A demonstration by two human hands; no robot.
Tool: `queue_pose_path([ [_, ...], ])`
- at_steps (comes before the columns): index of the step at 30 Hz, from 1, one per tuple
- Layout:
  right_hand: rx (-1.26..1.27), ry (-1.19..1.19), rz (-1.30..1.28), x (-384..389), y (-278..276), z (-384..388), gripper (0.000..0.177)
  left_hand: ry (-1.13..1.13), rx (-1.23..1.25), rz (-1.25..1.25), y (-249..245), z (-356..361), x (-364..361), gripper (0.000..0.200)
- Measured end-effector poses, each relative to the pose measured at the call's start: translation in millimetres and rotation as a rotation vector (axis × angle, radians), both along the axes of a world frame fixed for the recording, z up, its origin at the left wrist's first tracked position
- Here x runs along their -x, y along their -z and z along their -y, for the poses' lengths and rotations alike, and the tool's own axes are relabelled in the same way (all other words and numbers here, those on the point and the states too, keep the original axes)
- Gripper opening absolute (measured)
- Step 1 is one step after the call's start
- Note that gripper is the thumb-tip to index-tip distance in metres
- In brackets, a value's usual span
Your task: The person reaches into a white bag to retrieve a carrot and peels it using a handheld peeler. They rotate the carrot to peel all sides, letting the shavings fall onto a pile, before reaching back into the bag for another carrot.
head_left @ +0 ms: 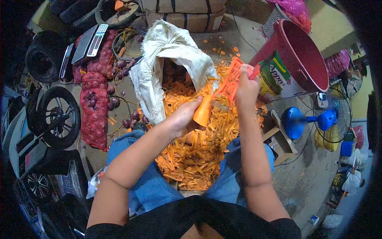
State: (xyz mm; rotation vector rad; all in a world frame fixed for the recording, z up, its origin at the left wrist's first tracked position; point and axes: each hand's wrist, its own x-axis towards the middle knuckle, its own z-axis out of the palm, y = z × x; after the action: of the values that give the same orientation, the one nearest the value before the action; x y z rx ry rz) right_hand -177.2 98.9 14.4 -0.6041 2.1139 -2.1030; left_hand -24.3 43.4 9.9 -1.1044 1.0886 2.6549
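A peeled carrot is gripped in my left hand, its thick end toward me. My right hand is closed around an orange-red plastic peeler with slots in it, blurred by motion. The tool's lower end overlaps the far end of the carrot in this view. Beneath both hands, a deep heap of carrot peelings spreads between my knees. Just beyond my left hand, a white woven sack lies with its mouth open and carrots inside.
A tall red bin stands at the right behind a green and yellow Appro bag. Red net sacks of onions lie at the left, with a scale on one. A blue fan and a motorbike wheel flank the space.
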Motion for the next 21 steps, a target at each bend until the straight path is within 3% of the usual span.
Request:
queue_pose_path([
  [1,0.006,-0.085,0.022,-7,-1,2,0.014,-0.006,-0.023,-0.041,5,0,0,0.035],
  [2,-0.082,-0.089,-0.142,-11,-1,2,0.02,-0.013,-0.045,-0.081,9,1,0,0.035],
  [6,-0.063,-0.082,-0.072,-4,-2,0,0.02,-0.009,-0.09,-0.141,7,12,0,0.036],
  [8,-0.121,-0.132,-0.084,6,-4,-3,0.018,0.08,0.541,-0.16,-1,15,1,0.035],
  [9,-0.119,-0.133,-0.085,5,-9,-5,0.018,0.08,0.542,-0.16,0,20,1,0.035],
  [11,-0.395,-0.404,-0.015,1,-24,-12,0.018,0.168,0.938,-0.019,3,33,-1,0.037],
  [12,-0.582,-0.471,-0.239,7,-8,-11,0.015,0.136,1.249,-0.023,2,37,-1,0.034],
  [15,-0.686,-0.562,-0.459,-12,-1,-11,0.016,-0.018,1.381,-0.068,1,41,0,0.034],
  [21,-0.754,-0.654,-0.443,-27,4,-9,0.018,-0.012,1.391,-0.022,-2,39,3,0.032],
])
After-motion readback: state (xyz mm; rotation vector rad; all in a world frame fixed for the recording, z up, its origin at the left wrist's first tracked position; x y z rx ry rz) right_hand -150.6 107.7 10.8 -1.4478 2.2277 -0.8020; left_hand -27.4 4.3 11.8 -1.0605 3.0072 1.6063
